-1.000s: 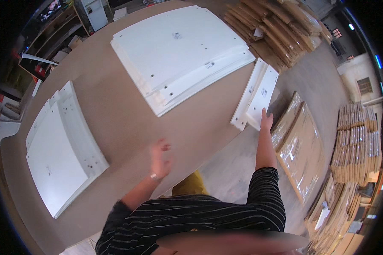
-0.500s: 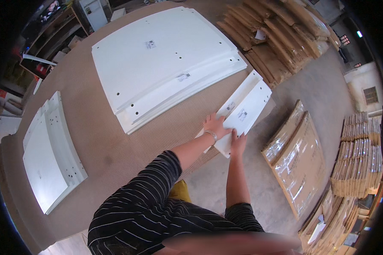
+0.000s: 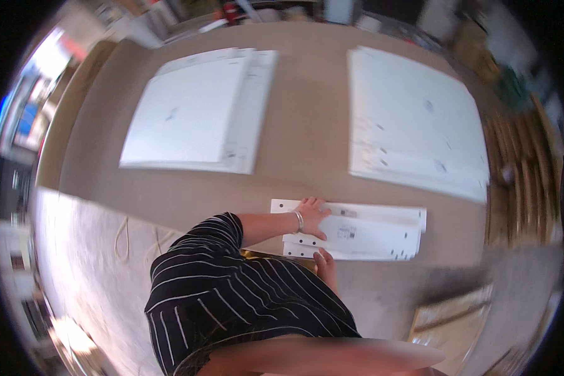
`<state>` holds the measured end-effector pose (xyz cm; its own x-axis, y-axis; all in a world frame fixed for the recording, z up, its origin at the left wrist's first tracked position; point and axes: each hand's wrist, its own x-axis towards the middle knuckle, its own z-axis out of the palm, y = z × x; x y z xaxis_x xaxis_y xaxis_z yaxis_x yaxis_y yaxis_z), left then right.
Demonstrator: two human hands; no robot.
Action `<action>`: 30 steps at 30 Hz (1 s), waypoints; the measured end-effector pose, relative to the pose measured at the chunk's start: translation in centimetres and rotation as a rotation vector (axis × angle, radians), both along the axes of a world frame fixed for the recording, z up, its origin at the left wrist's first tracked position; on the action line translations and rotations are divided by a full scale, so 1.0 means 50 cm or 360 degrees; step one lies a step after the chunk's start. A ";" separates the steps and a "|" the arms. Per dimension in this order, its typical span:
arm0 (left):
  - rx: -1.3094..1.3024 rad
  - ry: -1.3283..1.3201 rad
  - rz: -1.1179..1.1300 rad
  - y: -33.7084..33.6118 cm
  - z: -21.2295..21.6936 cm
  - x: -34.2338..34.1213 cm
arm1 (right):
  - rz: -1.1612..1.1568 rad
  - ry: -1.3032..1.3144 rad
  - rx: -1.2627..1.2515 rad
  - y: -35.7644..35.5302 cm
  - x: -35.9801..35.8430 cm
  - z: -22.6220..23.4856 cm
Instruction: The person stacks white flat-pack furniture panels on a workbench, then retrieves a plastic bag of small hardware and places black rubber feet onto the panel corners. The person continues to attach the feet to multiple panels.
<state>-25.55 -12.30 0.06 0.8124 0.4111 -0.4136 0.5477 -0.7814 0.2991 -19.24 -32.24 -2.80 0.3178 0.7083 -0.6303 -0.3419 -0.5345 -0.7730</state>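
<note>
Flat across drilled white panels [image 3: 382, 243] bearing blurred labels [image 3: 346, 233] spreads my left hand [image 3: 313, 217]; my right hand [image 3: 325, 262] meets their edge, grip unclear.

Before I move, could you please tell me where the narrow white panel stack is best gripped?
Probably by its long near edge, from the person's side: the narrow white panel stack lies flat, with that edge running along the near border of the table, so it looks easiest to reach there.
</note>
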 end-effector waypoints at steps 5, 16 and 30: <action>0.0041 0.0103 0.0111 0.042 0.018 -0.254 | 0.0183 0.0638 -0.0181 0.081 -0.175 0.025; -0.0045 0.0085 0.0282 0.055 0.063 -0.355 | 0.1400 0.0499 -0.0293 0.183 -0.126 0.070; -0.1211 -0.0534 0.2130 -0.322 0.011 -0.375 | 0.2365 -0.1503 0.0798 0.340 0.131 0.090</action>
